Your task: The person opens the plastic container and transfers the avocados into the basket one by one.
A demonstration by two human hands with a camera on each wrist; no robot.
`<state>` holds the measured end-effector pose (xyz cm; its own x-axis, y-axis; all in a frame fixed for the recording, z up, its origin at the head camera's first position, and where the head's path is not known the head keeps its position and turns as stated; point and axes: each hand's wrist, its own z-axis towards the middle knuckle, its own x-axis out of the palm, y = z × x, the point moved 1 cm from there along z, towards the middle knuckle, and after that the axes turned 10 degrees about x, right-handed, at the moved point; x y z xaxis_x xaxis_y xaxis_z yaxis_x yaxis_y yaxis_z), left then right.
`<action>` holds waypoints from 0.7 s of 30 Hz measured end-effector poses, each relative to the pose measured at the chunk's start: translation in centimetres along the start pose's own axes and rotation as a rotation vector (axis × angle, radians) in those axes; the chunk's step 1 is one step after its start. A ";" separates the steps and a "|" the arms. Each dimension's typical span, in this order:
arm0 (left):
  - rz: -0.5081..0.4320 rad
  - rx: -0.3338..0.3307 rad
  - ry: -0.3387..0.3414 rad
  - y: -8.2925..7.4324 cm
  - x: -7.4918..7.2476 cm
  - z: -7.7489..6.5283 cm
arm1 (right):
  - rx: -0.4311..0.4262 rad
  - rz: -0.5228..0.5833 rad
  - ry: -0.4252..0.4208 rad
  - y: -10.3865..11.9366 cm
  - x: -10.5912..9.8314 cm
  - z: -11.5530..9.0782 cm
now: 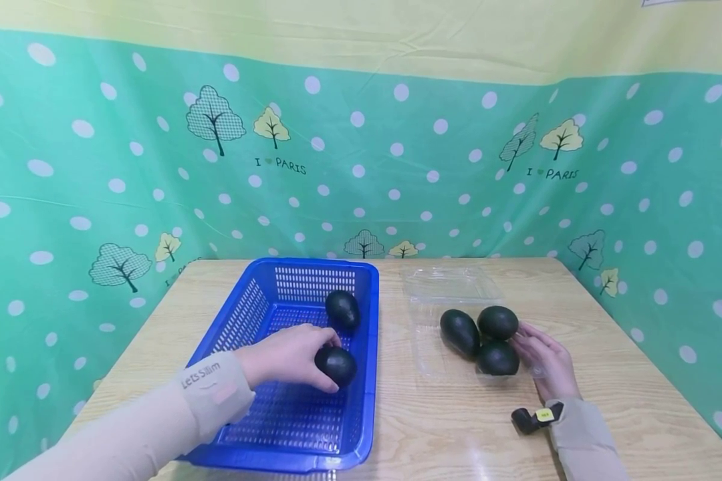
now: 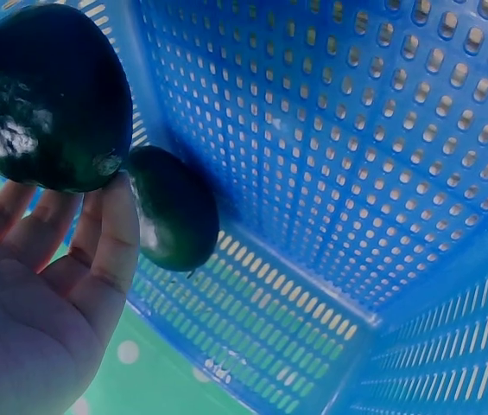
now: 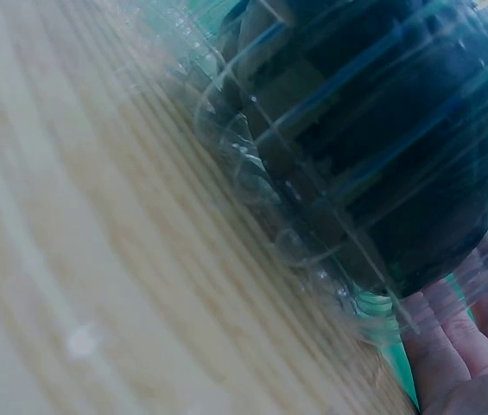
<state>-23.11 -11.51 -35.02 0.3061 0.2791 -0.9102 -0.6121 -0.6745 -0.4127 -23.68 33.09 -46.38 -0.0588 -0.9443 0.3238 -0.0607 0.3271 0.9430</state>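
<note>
My left hand grips a dark avocado inside the blue plastic basket. In the left wrist view, the fingers lie round the underside of that avocado. A second avocado lies deeper in the basket, against its right wall. To the right, a clear plastic clamshell box stands with its lid folded back and three avocados grouped at its right side. Against the box's right side rests my right hand, its fingers extended along the clear wall; part of them is hidden by fruit.
The wooden table carries both containers. A green and yellow patterned cloth hangs behind and at both sides. The clear lid lies toward the back edge. A small black device is strapped on the right wrist.
</note>
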 end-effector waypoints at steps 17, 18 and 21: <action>0.032 0.008 0.069 0.6 1.5 -0.1 | 0.002 0.013 -0.007 0.0 0.1 0.1; 0.032 0.011 0.070 0.6 1.6 -0.2 | 0.001 0.012 -0.006 0.0 0.1 0.1; 0.036 0.021 0.068 0.6 1.8 -0.2 | 0.000 0.007 -0.004 -0.1 0.0 0.0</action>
<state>-22.75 -11.57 -36.93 0.3316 0.2072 -0.9204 -0.6387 -0.6688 -0.3806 -23.70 33.08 -46.43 -0.0634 -0.9420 0.3297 -0.0604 0.3334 0.9409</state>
